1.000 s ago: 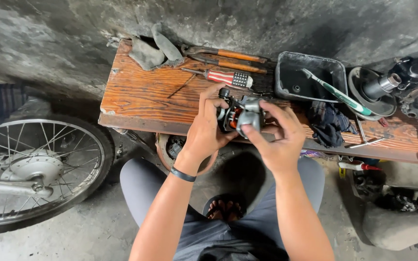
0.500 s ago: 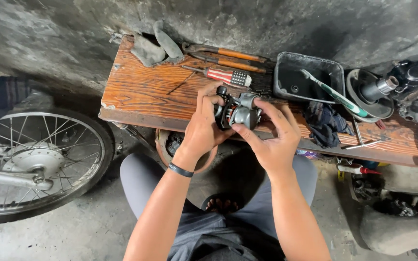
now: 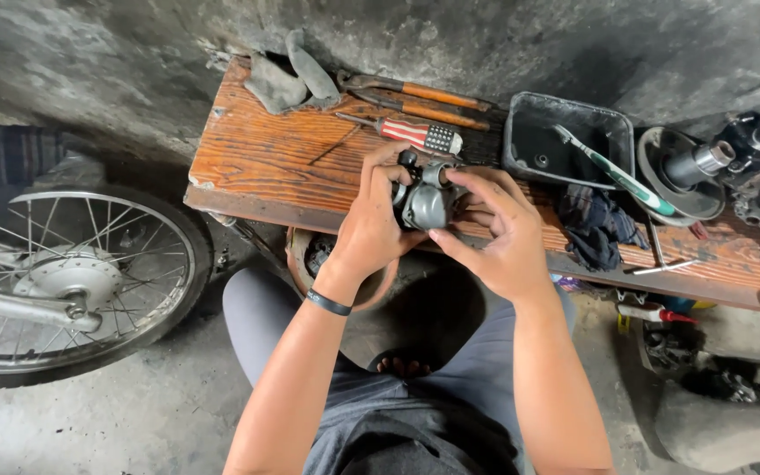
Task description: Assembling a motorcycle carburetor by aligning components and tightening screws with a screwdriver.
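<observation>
A small grey metal engine part (image 3: 428,202), shaped like a carburettor, is held in both hands above the front edge of the wooden tabletop (image 3: 274,158). The left hand (image 3: 373,224) is wrapped around its left side, the grip clamped on the part with the fingers curled over its top; a dark band is worn on that wrist. The right hand (image 3: 499,237) is closed on the part's right side, with the thumb pressed against the lower body and the fingers laid across the top.

On the tabletop behind the part, a screwdriver with a striped red-and-white handle (image 3: 415,134) is laid, and beyond it two orange-handled tools (image 3: 424,98) are set near the wall. A pair of grey gloves (image 3: 288,79) is placed at the far left corner. To the right, a black tray (image 3: 521,149) is seen with a green-and-white toothbrush (image 3: 613,171) resting across its rim. A dark rag (image 3: 600,224) is bunched just beside the right hand. Grey engine pieces (image 3: 749,158) are crowded at the right end. A spoked wheel (image 3: 72,281) is seen on the floor to the left.
</observation>
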